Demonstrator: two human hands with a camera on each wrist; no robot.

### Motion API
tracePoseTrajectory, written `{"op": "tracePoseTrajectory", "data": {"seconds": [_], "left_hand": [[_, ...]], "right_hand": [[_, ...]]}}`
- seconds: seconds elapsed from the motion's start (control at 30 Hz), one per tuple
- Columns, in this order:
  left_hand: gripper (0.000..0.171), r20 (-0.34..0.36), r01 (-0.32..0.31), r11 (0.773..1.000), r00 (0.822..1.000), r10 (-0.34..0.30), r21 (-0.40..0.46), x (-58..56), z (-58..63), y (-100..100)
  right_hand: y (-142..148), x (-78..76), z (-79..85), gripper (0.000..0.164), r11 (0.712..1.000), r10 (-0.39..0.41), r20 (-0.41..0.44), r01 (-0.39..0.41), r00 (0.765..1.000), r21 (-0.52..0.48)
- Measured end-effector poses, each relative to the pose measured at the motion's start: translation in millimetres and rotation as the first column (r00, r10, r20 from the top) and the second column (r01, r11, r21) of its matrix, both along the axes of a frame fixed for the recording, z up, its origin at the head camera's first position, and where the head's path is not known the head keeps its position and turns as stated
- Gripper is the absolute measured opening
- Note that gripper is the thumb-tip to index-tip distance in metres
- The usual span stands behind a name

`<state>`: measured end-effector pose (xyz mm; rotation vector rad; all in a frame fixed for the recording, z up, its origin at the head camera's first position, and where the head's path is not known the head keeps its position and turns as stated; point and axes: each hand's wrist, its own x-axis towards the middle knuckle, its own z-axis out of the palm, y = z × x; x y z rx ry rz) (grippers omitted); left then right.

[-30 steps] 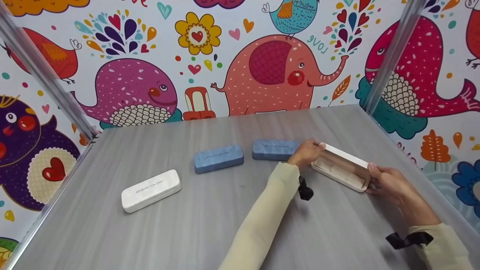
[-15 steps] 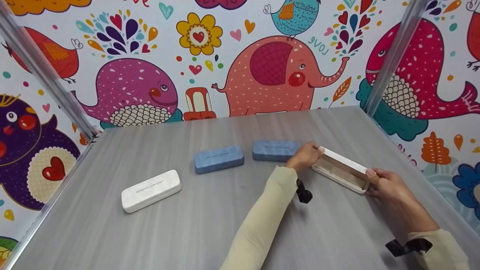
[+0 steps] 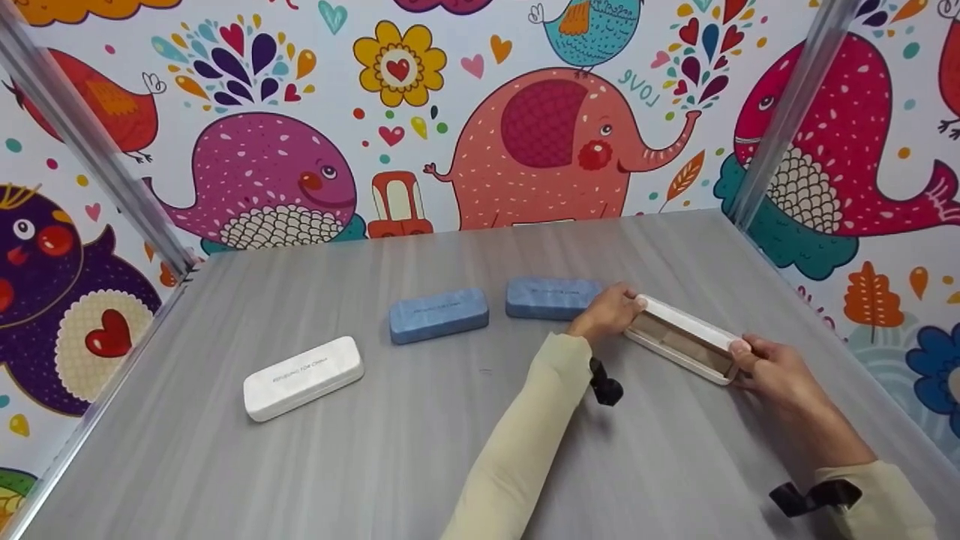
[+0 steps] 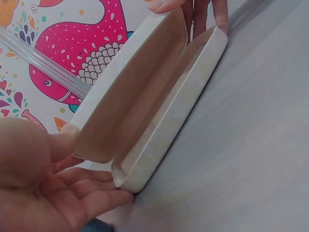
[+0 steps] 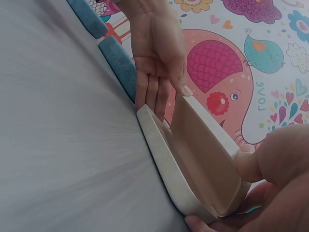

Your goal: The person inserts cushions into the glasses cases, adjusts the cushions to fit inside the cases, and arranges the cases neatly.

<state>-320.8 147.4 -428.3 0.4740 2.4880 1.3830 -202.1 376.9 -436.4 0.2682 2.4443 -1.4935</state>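
Observation:
A white glasses case [image 3: 686, 322] with a tan lining sits on the table at the right, its lid partly raised. In the head view, my left hand [image 3: 609, 309] holds the far-left end and my right hand [image 3: 776, 375] holds the near-right end. The left wrist view shows the left thumb on the lid and the left fingers [image 4: 91, 191] along the end of the base. Seen from the right wrist, the right thumb [image 5: 248, 164] presses the lid's edge, with fingers [image 5: 200, 224] under the base end. The case's tan interior [image 4: 145, 113] has nothing visible in it.
A blue glasses case [image 3: 551, 298] lies just left of my left hand, partly covered by it. Another blue case [image 3: 439, 316] is farther left, and a closed white case [image 3: 304, 379] lies at the left. A printed wall [image 3: 405, 127] borders the grey table [image 3: 375, 472].
The white case's lid has tipped lower toward me, with both hands easing down along with it. The other cases stay where they were.

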Motion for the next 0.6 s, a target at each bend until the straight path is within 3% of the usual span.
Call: {"op": "tracePoseTrajectory", "data": {"seconds": [0.17, 0.4, 0.6], "left_hand": [[0.026, -0.013, 0.008, 1.000, 1.000, -0.008, -0.022, -0.2, -2.3, -1.4], [0.016, 0.054, -0.030, 0.996, 0.998, 0.026, 0.079, -0.7, -6.3, 1.2], [0.016, 0.065, -0.031, 0.995, 0.998, 0.024, 0.095, -0.8, -8.8, 0.9]], "right_hand": [[-2.0, 2.4, -1.1, 0.080, 0.998, 0.015, -0.025, -0.013, 1.000, 0.063], [-5.8, 1.8, -5.8, 0.075, 0.993, 0.025, -0.120, -0.011, 0.992, 0.115], [-7.5, 4.7, -6.8, 0.081, 0.982, 0.032, -0.141, -0.005, 0.990, 0.188]]}}
